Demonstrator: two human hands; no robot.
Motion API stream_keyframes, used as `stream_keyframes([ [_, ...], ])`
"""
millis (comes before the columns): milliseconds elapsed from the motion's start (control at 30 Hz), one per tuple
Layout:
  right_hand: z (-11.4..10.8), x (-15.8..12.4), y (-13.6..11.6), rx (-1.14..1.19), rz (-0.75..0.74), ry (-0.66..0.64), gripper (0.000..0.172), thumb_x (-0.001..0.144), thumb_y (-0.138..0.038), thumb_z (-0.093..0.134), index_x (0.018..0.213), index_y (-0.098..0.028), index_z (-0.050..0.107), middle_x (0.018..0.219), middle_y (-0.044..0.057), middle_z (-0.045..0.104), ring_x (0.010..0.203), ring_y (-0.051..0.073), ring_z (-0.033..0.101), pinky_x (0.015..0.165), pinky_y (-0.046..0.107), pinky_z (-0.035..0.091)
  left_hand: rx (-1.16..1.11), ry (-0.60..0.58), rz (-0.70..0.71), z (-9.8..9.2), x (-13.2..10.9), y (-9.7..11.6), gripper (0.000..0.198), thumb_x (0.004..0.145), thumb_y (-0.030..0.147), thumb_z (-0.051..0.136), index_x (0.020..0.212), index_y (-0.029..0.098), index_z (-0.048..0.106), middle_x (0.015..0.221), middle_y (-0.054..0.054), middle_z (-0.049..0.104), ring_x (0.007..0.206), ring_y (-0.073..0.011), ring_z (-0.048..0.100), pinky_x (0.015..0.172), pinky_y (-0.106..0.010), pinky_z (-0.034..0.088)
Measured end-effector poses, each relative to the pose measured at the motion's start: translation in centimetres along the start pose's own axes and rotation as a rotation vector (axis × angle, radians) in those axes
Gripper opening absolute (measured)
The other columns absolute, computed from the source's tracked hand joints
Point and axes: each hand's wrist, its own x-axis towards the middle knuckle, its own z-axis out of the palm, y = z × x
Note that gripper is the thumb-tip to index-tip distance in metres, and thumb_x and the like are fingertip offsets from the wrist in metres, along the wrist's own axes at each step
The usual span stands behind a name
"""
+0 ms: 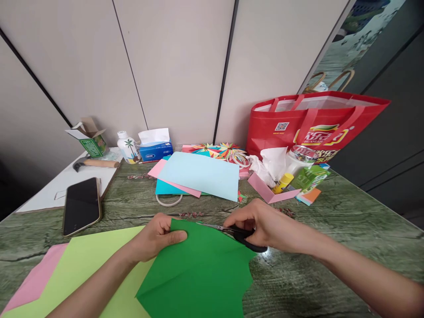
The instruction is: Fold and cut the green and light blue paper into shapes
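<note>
From the head camera, the left hand (155, 236) pinches the upper edge of a dark green paper sheet (198, 274), thumb on top and fingers curled under, so its grip is closed on the paper. The sheet lies near the front of the worktop (331, 221), partly lifted at that pinched edge, with a jagged cut outline along its right side. The right hand (265, 223) holds black-handled scissors (238, 232), fingers through the loops; the blades point left and meet the top edge of the green sheet just beside the left thumb. Whether the blades are apart or together is hard to tell.

Under the green sheet lies a yellow-green sheet (89, 260), and under that a pink sheet (36, 278) shows at the left front corner. A phone (81, 205) lies face up at the left, overlapping a white board (59, 185) that carries a hammer (96, 163) and a small open carton (89, 139).

Toward the wall stand a white bottle (127, 147) and a blue tissue box (155, 145). A light blue sheet (200, 176) tops a stack of coloured papers in the middle. At the right sit a red shopping bag (314, 123), crumpled tissue (270, 163), a glue stick (283, 182) and a folded pink paper (268, 190).
</note>
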Motion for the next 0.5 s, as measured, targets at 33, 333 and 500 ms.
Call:
stream_keyframes([
  [33,-0.05,0.0,-0.14,-0.028,-0.009,0.008,0.034,0.056,-0.005,0.043,0.079,-0.018,0.065,0.056,-0.006,0.033,0.054,0.009,0.025,0.049,0.022,0.018,-0.007,-0.002,-0.002,0.02,0.01,0.03,0.026,0.077,0.036,0.063,0.07,0.011,0.068,0.067,-0.007,0.068,0.062,-0.0191,0.062,0.055,-0.027,0.049],
  [333,-0.07,0.29,-0.82,-0.155,-0.054,0.031,0.033,0.057,-0.004,0.047,0.081,-0.019,0.064,0.056,-0.007,0.036,0.055,0.008,0.026,0.05,0.021,0.021,-0.064,-0.049,0.007,0.41,0.12,0.23,0.019,0.079,0.03,0.063,0.077,0.012,0.071,0.074,-0.007,0.072,0.063,-0.0167,0.063,0.055,-0.024,0.048],
  [500,0.23,0.54,-0.39,-0.105,-0.026,0.042,0.032,0.057,-0.004,0.046,0.078,-0.019,0.065,0.055,-0.007,0.033,0.053,0.008,0.025,0.047,0.021,0.018,-0.113,-0.04,0.003,0.22,0.09,0.01,0.019,0.077,0.03,0.064,0.078,0.013,0.072,0.076,-0.008,0.072,0.066,-0.0174,0.064,0.056,-0.024,0.049],
])
